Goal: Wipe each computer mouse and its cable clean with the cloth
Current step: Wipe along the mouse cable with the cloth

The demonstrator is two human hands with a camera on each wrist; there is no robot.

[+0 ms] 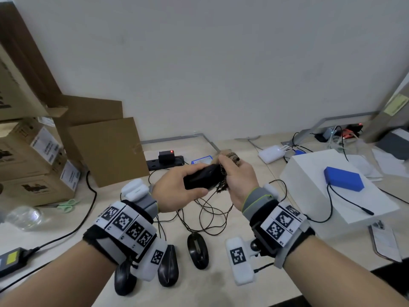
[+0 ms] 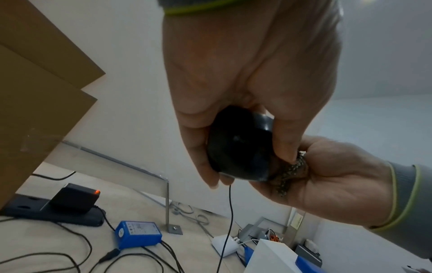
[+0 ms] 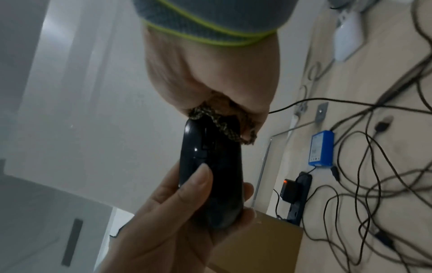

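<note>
My left hand (image 1: 177,187) grips a black computer mouse (image 1: 202,178) above the desk, thumb on one side and fingers on the other (image 2: 243,146) (image 3: 210,175). My right hand (image 1: 238,173) clutches a brown patterned cloth (image 1: 232,157) and presses it against the mouse's front end (image 3: 217,122) (image 2: 292,171). The held mouse's thin black cable (image 2: 230,212) hangs down to a loose coil (image 1: 208,211) on the desk. Three more black mice lie near the front edge (image 1: 198,250) (image 1: 168,269) (image 1: 124,280).
Cardboard boxes (image 1: 33,151) stack at the left. A power strip with an adapter (image 1: 166,161) and a blue box (image 2: 138,234) sit behind my hands. A white box (image 1: 327,185) carrying a blue pack (image 1: 343,178) stands right. Scissors (image 1: 67,204) and a charger (image 1: 13,260) lie left.
</note>
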